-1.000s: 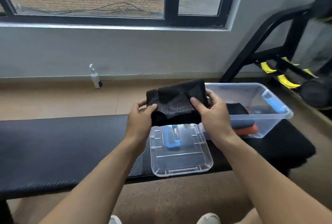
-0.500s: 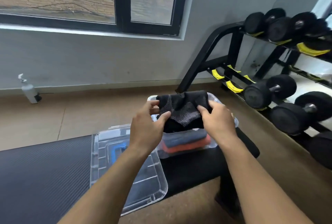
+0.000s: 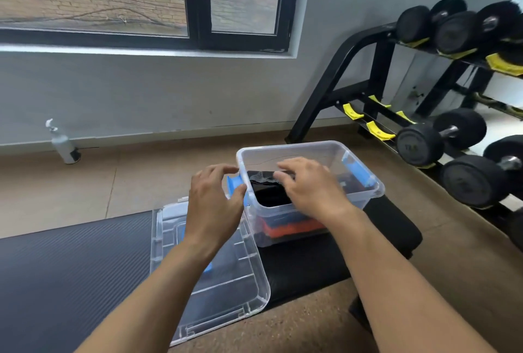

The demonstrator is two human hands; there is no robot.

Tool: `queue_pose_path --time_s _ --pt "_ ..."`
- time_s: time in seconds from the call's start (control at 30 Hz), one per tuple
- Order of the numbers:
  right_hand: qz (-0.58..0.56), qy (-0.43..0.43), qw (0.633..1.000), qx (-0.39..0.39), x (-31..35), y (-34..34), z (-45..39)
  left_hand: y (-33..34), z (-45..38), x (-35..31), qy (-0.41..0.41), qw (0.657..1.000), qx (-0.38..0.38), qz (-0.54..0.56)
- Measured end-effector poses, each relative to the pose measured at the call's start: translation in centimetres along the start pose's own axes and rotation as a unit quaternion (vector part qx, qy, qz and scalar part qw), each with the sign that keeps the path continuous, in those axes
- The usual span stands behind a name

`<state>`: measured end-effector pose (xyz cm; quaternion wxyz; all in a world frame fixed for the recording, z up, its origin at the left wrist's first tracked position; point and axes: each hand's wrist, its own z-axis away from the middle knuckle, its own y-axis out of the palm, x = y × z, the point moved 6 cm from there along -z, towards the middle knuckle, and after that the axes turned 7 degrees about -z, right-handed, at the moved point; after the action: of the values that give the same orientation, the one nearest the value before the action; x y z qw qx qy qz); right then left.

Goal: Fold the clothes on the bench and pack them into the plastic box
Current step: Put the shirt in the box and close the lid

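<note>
A clear plastic box (image 3: 365,197) with blue latches stands on the right end of the black bench (image 3: 56,273). A folded black garment (image 3: 267,191) lies on top of the stack inside it, over a dark blue and an orange garment (image 3: 288,229). My right hand (image 3: 308,183) hovers over the box with its fingers spread and relaxed, fingertips at the black garment. My left hand (image 3: 215,202) is just outside the box's left wall, by the blue latch (image 3: 235,184), with its fingers loose and holding nothing.
The box's clear lid (image 3: 240,282) lies upside down on the bench left of the box, overhanging the near edge. A black dumbbell rack (image 3: 441,132) with several dumbbells stands close on the right. A white pump bottle (image 3: 63,144) stands by the wall.
Both hands carried the folded black garment to the right, lowered it into the box and let go. The view swung right and down with them.
</note>
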<state>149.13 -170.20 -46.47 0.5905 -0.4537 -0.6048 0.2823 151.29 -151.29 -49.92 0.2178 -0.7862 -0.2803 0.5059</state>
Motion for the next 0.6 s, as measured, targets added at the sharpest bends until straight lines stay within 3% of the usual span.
queue_pose_path --time_s 0.13,0.23,0.33,0.43,0.5,0.53,0.6 --pt "0.089 0.084 0.982 0.144 -0.6 2.9 0.1 -0.9 1.2 2.2 -0.032 0.998 0.043 -0.022" --pt "0.099 0.136 0.978 0.127 -1.2 2.5 0.0 -1.6 2.3 4.3 -0.057 0.995 0.072 -0.038" --pt "0.113 0.152 0.980 0.060 -0.7 1.7 0.4 -2.4 2.9 7.3 -0.112 0.986 0.103 -0.068" --pt "0.125 0.066 0.989 -0.040 1.3 1.5 1.1 -3.1 3.6 10.2 -0.167 0.969 0.147 -0.107" --pt "0.060 -0.080 0.989 -0.112 4.7 1.7 3.1 -3.4 4.0 11.7 -0.186 0.959 0.174 -0.126" --pt "0.022 -0.157 0.980 -0.116 6.8 2.1 4.6 -3.6 4.1 12.3 -0.194 0.956 0.178 -0.126" --pt "0.002 -0.266 0.964 0.009 10.2 4.9 8.5 -4.0 4.2 13.1 -0.203 0.959 0.168 -0.104"
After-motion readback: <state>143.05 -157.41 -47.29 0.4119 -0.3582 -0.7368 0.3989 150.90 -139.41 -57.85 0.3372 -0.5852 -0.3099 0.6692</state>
